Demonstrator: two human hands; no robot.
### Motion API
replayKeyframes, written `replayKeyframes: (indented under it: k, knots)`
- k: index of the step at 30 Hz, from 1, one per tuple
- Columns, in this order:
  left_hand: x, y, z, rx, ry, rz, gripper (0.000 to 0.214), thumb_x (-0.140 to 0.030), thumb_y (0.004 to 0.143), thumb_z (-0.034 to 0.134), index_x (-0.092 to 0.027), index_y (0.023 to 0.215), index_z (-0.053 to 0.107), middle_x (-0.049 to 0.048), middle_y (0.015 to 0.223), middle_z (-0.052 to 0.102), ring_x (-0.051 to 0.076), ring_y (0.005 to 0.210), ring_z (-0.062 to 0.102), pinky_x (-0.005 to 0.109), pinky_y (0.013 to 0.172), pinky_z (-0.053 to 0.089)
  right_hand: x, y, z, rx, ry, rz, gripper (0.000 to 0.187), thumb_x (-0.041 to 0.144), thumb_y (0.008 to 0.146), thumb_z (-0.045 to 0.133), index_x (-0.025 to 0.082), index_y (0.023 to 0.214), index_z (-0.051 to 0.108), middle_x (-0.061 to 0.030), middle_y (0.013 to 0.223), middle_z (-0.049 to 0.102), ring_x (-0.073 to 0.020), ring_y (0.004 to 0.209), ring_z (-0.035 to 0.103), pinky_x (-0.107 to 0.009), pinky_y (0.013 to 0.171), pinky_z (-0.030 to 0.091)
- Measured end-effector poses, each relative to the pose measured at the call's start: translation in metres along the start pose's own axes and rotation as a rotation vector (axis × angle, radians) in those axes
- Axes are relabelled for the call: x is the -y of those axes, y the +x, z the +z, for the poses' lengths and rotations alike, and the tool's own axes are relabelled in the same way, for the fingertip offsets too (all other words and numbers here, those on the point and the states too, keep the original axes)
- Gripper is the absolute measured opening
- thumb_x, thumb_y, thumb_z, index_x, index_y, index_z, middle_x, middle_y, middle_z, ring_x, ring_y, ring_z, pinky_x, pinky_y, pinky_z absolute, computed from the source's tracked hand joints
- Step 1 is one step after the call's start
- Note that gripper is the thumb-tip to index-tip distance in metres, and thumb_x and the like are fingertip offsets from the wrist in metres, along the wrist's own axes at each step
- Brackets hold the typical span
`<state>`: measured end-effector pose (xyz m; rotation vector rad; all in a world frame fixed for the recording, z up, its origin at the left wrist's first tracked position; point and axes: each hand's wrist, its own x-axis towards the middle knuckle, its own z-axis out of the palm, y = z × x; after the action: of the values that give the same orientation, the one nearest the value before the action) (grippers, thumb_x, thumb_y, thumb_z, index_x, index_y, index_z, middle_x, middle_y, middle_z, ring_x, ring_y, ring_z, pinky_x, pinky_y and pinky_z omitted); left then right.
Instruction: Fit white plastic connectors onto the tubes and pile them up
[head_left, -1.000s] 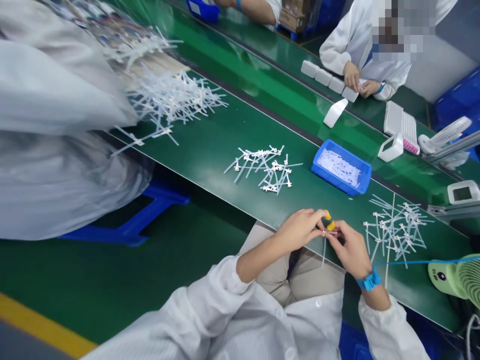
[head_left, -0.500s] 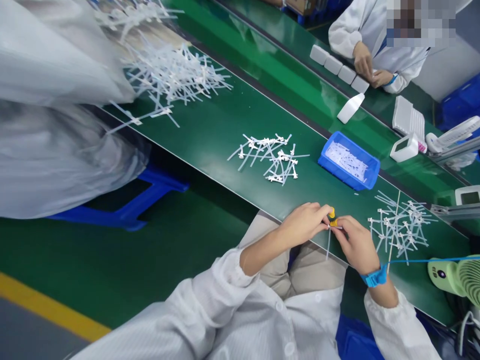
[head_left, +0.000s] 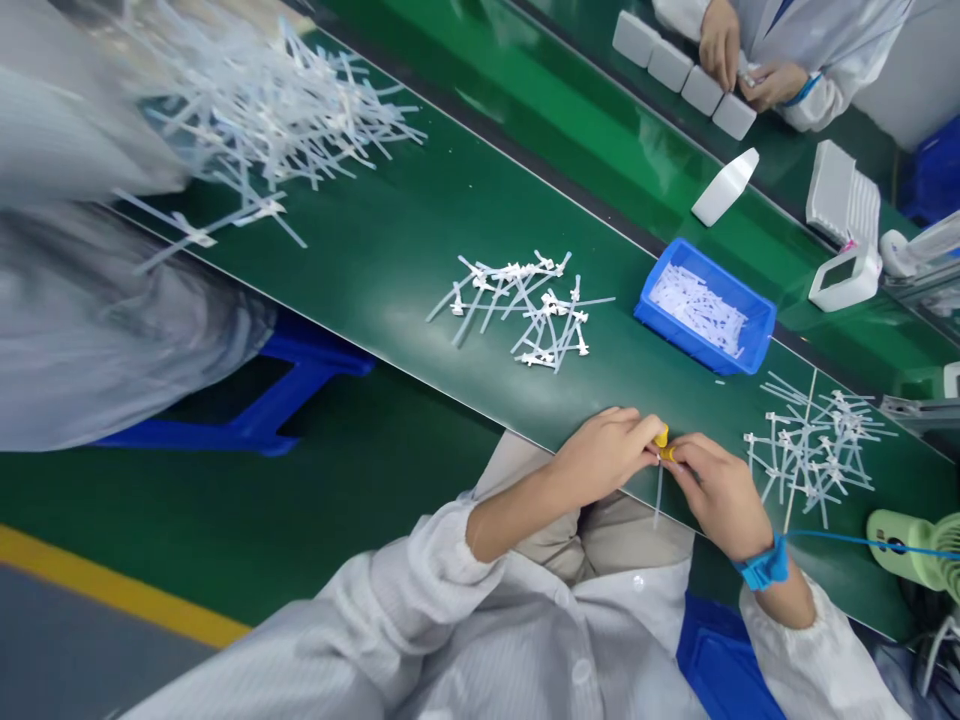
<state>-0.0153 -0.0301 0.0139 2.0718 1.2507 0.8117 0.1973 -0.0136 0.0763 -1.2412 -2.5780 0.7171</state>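
Note:
My left hand (head_left: 606, 455) and my right hand (head_left: 721, 492) meet at the front edge of the green bench, both closed in a pinch. Between the fingertips is a small white plastic piece, mostly hidden, with a thin translucent strip (head_left: 658, 498) hanging down from it. Yellow covers (head_left: 661, 437) that look like finger cots sit at the fingertips of both hands. A blue strap with a cord (head_left: 763, 566) is round my right wrist. Beyond my hands stands a blue bin (head_left: 697, 352) holding many small white pieces.
Strips with white pieces lie in loose piles, one at centre (head_left: 525, 310), one at right (head_left: 817, 450), and a big one at far left (head_left: 277, 110) beside another person's sleeve. A green fan (head_left: 911, 548) stands at right. Across the bench, a co-worker's hands (head_left: 724, 45) work near white boxes (head_left: 670, 66).
The view has shifted slightly, so the piles and bin sit a little differently. Both my hands stay pinched at the same place, with the strip still hanging.

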Motion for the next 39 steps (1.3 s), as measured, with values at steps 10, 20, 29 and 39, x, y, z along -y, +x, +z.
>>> replayKeyframes:
  k: [10,20,29,39]
  knots:
    - [0.003,0.002,0.005,-0.079,-0.077,0.055,0.023,-0.019,0.096,0.08,-0.022,0.111,0.062,0.0032,0.103,0.074,0.026,0.1,0.069,0.034,0.088,0.051,0.0,-0.019,0.001,-0.346,0.401,0.236,0.018,0.04,0.101,0.073,0.024,0.108,0.079,-0.0097,0.117,0.078,-0.0262,0.103,0.077,-0.04,0.09,0.064]
    - [0.003,0.006,-0.001,-0.311,-0.468,-0.096,0.025,-0.019,0.094,0.066,-0.021,0.118,0.071,0.0014,0.098,0.075,0.015,0.078,0.062,0.026,0.077,0.051,0.014,-0.01,0.052,-0.642,1.075,0.483,0.037,0.051,0.089,0.083,0.02,0.106,0.073,-0.0088,0.097,0.081,-0.0193,0.072,0.075,-0.03,0.058,0.064]
    - [-0.001,-0.004,-0.005,-0.271,-0.321,-0.034,0.006,-0.019,0.097,0.068,-0.019,0.102,0.072,0.004,0.096,0.073,0.017,0.083,0.065,0.026,0.075,0.05,0.023,0.006,0.075,-0.614,1.189,0.411,0.033,0.052,0.087,0.087,0.023,0.1,0.077,-0.0053,0.093,0.079,-0.0205,0.081,0.076,-0.029,0.061,0.067]
    - [-0.005,-0.005,-0.011,-0.303,-0.218,0.102,0.002,-0.019,0.103,0.071,-0.02,0.103,0.069,0.0056,0.099,0.073,0.019,0.089,0.066,0.03,0.082,0.053,0.024,0.001,0.075,-0.549,1.068,0.451,0.026,0.048,0.102,0.071,0.022,0.103,0.075,-0.0042,0.094,0.08,-0.0171,0.071,0.075,-0.03,0.07,0.064]
